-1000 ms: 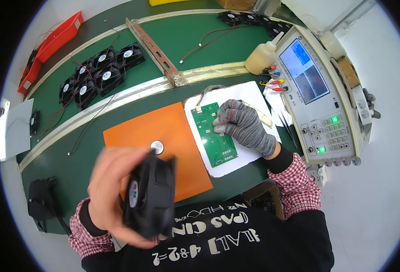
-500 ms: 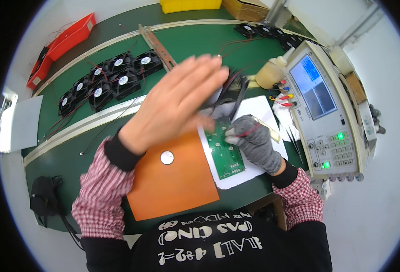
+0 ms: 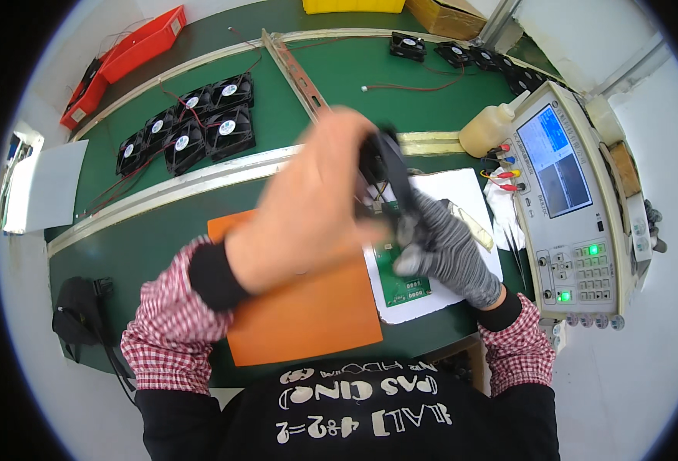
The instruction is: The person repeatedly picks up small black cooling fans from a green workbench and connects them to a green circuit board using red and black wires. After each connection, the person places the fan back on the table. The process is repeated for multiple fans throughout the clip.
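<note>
A dark, motion-blurred black fan (image 3: 391,165) is held upright between my hands. My left hand (image 3: 312,188), bare and smeared by motion, is at the fan's left side with its fingers bent over the top. My right hand (image 3: 454,250), in a grey striped glove, has its fingers closed against the lower right edge. Beneath them lies a green circuit board (image 3: 406,290) on a white sheet (image 3: 473,201); its upper part is covered by the fan and hands. Under my left forearm is an orange mat (image 3: 308,323).
More black fans (image 3: 230,131) with red wires stand back left, others (image 3: 454,54) back right. A metal rail (image 3: 297,73) lies between the groups. On the right are a bottle (image 3: 486,129), tweezers (image 3: 517,257) and a test instrument (image 3: 577,207). A red bin (image 3: 143,46) stands far left.
The view has shifted slightly. The fan that stood beside the metal rail no longer shows there. My right hand has come off the board to the fan; my left fingers, previously extended, now curl over it.
</note>
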A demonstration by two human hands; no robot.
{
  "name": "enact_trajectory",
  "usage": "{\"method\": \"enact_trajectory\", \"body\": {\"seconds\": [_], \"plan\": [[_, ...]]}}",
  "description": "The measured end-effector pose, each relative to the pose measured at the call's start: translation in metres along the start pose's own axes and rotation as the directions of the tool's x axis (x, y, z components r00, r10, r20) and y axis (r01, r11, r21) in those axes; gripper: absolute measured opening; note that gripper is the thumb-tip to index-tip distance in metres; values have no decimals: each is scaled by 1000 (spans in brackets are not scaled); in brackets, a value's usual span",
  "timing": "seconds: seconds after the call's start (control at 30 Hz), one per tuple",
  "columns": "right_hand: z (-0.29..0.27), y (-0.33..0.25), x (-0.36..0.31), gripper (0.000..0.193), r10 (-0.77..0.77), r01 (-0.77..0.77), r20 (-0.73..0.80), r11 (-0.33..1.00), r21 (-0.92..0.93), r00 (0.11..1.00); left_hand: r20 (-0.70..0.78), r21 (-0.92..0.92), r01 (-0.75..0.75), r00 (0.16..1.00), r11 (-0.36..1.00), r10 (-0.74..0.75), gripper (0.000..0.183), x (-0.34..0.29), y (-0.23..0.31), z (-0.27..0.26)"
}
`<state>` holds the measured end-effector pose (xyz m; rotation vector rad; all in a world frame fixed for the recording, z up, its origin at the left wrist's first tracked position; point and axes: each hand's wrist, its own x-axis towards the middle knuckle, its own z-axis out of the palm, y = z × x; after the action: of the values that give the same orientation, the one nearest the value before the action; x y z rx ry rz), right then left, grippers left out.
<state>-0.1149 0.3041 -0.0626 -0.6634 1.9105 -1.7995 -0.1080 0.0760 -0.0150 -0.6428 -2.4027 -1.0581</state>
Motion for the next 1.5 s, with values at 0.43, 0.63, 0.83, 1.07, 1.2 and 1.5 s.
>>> {"method": "enact_trajectory", "body": {"seconds": [0.43, 0.63, 0.83, 1.07, 1.2, 1.5], "plan": [[-17, -9, -16, 18, -45, 106, 367, 983, -150, 929, -632, -81, 345, 707, 935, -316, 32, -59, -97, -132], [-30, 32, 12, 17, -187, 167, -28, 924, -343, 982, 164, -344, 562, 825, 752, -541, 20, -96, -48, -26], [-25, 39, 9, 22, -306, 261, 21, 771, -581, 952, 184, -188, 383, 918, 904, -351, 44, -93, -44, -23], [-31, 45, 11, 32, -457, 445, 198, 532, -720, 867, 266, 175, 150, 944, 973, -193, 106, -102, -22, -19], [-17, 34, 4, 36, -531, 510, 361, 163, -844, 767, 277, 293, 96, 944, 951, -180, 105, -103, -14, -15], [-25, 44, 13, 19, -433, 391, 106, 650, -652, 895, 287, -525, 282, 947, 803, -145, 102, -100, 33, -61]]}}
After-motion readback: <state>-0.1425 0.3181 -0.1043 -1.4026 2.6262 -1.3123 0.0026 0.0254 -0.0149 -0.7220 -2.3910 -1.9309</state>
